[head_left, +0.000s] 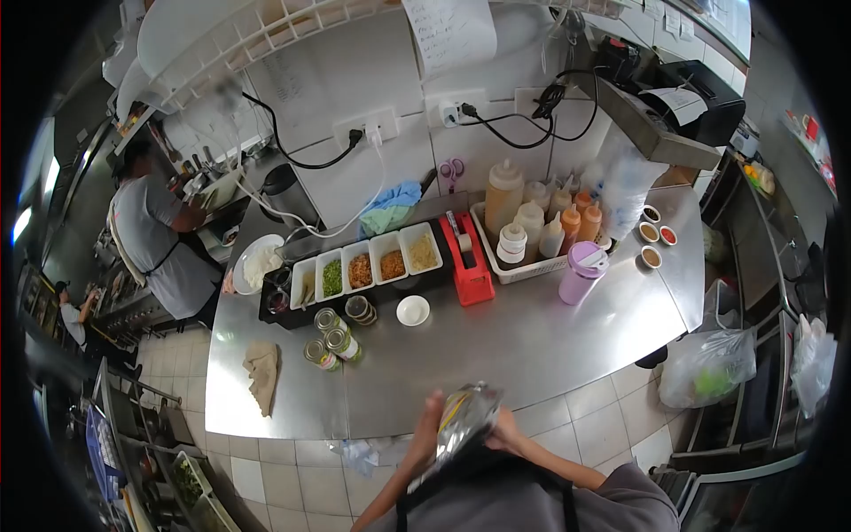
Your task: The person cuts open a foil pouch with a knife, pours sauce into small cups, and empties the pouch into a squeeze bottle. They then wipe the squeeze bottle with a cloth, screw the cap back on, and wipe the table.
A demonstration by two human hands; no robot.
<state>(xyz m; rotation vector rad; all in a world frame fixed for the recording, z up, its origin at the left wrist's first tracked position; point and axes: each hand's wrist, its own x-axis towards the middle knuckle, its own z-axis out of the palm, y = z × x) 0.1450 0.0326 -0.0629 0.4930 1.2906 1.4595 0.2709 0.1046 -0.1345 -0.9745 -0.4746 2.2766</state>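
Head cam: silver pack (463,418) hand-held at bench (523,332) near edge. R hand (504,431) fingers clamp it; L hand (429,429) lies along its side, fingers' grip can't tell. Pick-up looks done; opened or not, unclear. Cans (337,342) stand on bench's L half.

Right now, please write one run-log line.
left hand: against silver packet | right hand: holding packet | lilac cup: standing on counter
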